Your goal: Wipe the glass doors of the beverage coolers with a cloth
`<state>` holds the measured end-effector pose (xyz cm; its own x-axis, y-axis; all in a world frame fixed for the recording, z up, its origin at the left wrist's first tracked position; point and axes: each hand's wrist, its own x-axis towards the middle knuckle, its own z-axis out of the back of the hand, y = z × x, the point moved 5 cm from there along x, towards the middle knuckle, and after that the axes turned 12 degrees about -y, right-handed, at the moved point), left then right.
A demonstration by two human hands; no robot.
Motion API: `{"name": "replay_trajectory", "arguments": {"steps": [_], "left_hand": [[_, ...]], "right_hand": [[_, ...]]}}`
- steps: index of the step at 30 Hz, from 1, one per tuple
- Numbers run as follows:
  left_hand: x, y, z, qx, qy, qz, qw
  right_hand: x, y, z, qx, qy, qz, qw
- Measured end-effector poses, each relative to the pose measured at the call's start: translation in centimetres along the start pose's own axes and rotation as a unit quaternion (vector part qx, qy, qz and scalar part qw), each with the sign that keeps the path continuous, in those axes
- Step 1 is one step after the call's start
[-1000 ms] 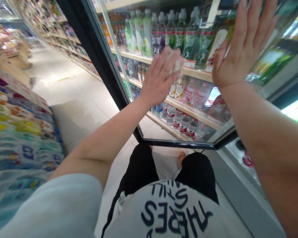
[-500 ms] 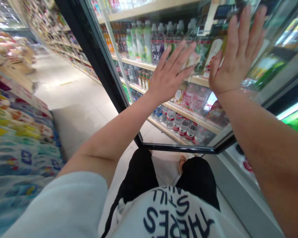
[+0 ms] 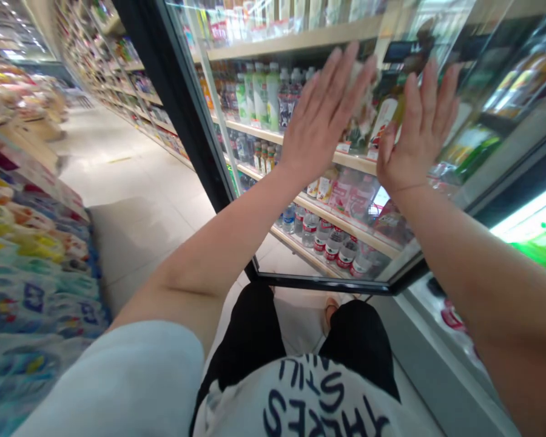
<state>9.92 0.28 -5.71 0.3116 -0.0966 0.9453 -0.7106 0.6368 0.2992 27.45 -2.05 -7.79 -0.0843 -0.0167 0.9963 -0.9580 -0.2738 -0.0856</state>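
Packet (image 3: 361,103), pale and crumpled, lies at the fingertips of the left hand (image 3: 323,118), upper centre of the frame. Those fingers stand straight and fairly close, so whether they grip it cannot be told. Right hand (image 3: 414,136) sits just beside, empty, its fingers spread wide. Both hands are raised high with wrists bent back, before the glass door (image 3: 268,255) of a drinks cooler. Bottles (image 3: 332,243) stand in rows on the shelves behind, and neither hand holds one.

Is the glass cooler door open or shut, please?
Open: the glass door swings out from the cooler, with floor tiles showing through it.
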Motion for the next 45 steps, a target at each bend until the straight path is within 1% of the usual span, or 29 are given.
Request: {"name": "replay_trajectory", "arguments": {"steps": [2, 3, 5, 6, 8, 10, 11, 12, 14, 16, 18, 21, 23, 24, 27, 28, 29, 30, 31, 33, 34, 35, 36, 39, 40, 41, 42, 43, 45], "left_hand": [[2.1, 1.1, -0.1, 0.012, -0.046, 0.063, 0.997], [2.8, 1.2, -0.4, 0.01, -0.051, 0.072, 0.996], [3.3, 0.3, -1.3, 0.006, -0.026, 0.058, 0.998], [3.1, -0.4, -1.7, 0.005, -0.009, 0.044, 0.999], [1.9, -1.4, -1.7, 0.0, 0.02, 0.021, 1.0], [0.4, -1.6, -1.0, -0.027, 0.044, -0.007, 0.999], [-0.2, -1.4, -0.6, -0.046, 0.051, -0.019, 0.997], [-0.7, -0.8, -0.2, -0.063, 0.055, -0.023, 0.996], [-1.4, 0.9, 0.4, -0.087, 0.031, 0.005, 0.996], [-2.0, 2.4, 0.5, -0.093, -0.012, 0.048, 0.994], [-2.5, 3.2, -0.1, -0.078, -0.03, 0.069, 0.994], [-3.2, 3.1, -1.1, -0.015, 0.002, 0.074, 0.997], [-3.4, 2.9, -1.4, 0.009, 0.024, 0.08, 0.996], [-3.4, 2.8, -1.3, 0.01, 0.03, 0.084, 0.996], [-3.4, 2.8, -1.2, -0.002, 0.027, 0.099, 0.995], [-3.4, 2.8, -1.2, -0.006, 0.03, 0.102, 0.994], [-3.4, 2.8, -1.2, -0.007, 0.033, 0.105, 0.994], [-3.4, 2.8, -1.3, -0.007, 0.036, 0.105, 0.994], [-3.4, 2.7, -1.3, -0.006, 0.039, 0.104, 0.994], [-3.4, 2.6, -1.2, -0.005, 0.039, 0.097, 0.994], [-3.4, 2.5, -1.1, -0.002, 0.038, 0.095, 0.995], [-3.3, 2.4, -1.0, 0.004, 0.04, 0.094, 0.995], [-3.3, 2.4, -0.8, 0.012, 0.045, 0.095, 0.994], [-3.1, 2.4, -0.4, 0.038, 0.085, 0.09, 0.992], [-3.1, 2.3, -0.2, 0.044, 0.103, 0.084, 0.99], [-3.1, 2.2, 0.0, 0.049, 0.119, 0.077, 0.989], [-3.1, 2.1, 0.1, 0.053, 0.132, 0.073, 0.987], [-3.1, 2.1, 0.3, 0.057, 0.14, 0.071, 0.986], [-3.0, 2.1, 0.6, 0.062, 0.145, 0.07, 0.985]], "right_hand": [[0.4, 1.3, 0.4, 0.049, -0.025, 0.017, 0.998], [0.6, 2.3, 0.5, 0.09, -0.028, 0.028, 0.995], [1.1, 4.2, 0.2, 0.157, -0.02, 0.033, 0.987], [1.4, 4.9, -0.1, 0.172, -0.014, 0.021, 0.985], [2.3, 5.5, -0.7, 0.166, -0.007, -0.021, 0.986], [3.4, 5.1, -0.9, 0.143, -0.005, -0.037, 0.989], [3.9, 4.8, -0.8, 0.131, 0.002, -0.028, 0.991], [4.3, 4.3, -0.7, 0.116, 0.005, -0.013, 0.993], [4.5, 3.2, 0.0, 0.084, -0.014, 0.021, 0.996], [3.5, 2.5, 0.5, 0.058, -0.038, 0.038, 0.997], [1.6, 2.6, 0.5, 0.055, -0.041, 0.055, 0.996], [-0.7, 3.3, -0.2, 0.072, 0.0, 0.13, 0.989], [-0.3, 2.6, -0.4, 0.067, 0.004, 0.152, 0.986], [0.5, 1.7, -0.3, 0.062, -0.011, 0.146, 0.987], [2.7, -0.9, 0.5, 0.072, -0.107, 0.102, 0.986], [2.7, -1.3, 0.6, 0.083, -0.127, 0.082, 0.985], [2.3, -1.3, 0.6, 0.097, -0.13, 0.067, 0.984], [1.5, -0.8, 0.4, 0.112, -0.119, 0.08, 0.983], [0.6, 0.0, 0.1, 0.124, -0.087, 0.094, 0.984], [-1.2, 2.1, -0.3, 0.14, -0.01, 0.166, 0.976], [-1.5, 2.6, -0.3, 0.136, 0.005, 0.181, 0.974], [-1.3, 2.8, -0.1, 0.131, 0.004, 0.19, 0.973], [-0.6, 2.5, 0.2, 0.123, -0.017, 0.181, 0.976], [2.1, 0.5, 1.3, 0.096, -0.105, 0.098, 0.985], [2.5, 0.1, 1.5, 0.093, -0.12, 0.073, 0.986], [2.3, 0.0, 1.5, 0.096, -0.12, 0.058, 0.986], [1.8, 0.5, 1.3, 0.106, -0.101, 0.06, 0.987], [0.9, 1.3, 0.9, 0.12, -0.066, 0.078, 0.988], [-1.3, 3.4, 0.1, 0.149, 0.018, 0.15, 0.977]]}}
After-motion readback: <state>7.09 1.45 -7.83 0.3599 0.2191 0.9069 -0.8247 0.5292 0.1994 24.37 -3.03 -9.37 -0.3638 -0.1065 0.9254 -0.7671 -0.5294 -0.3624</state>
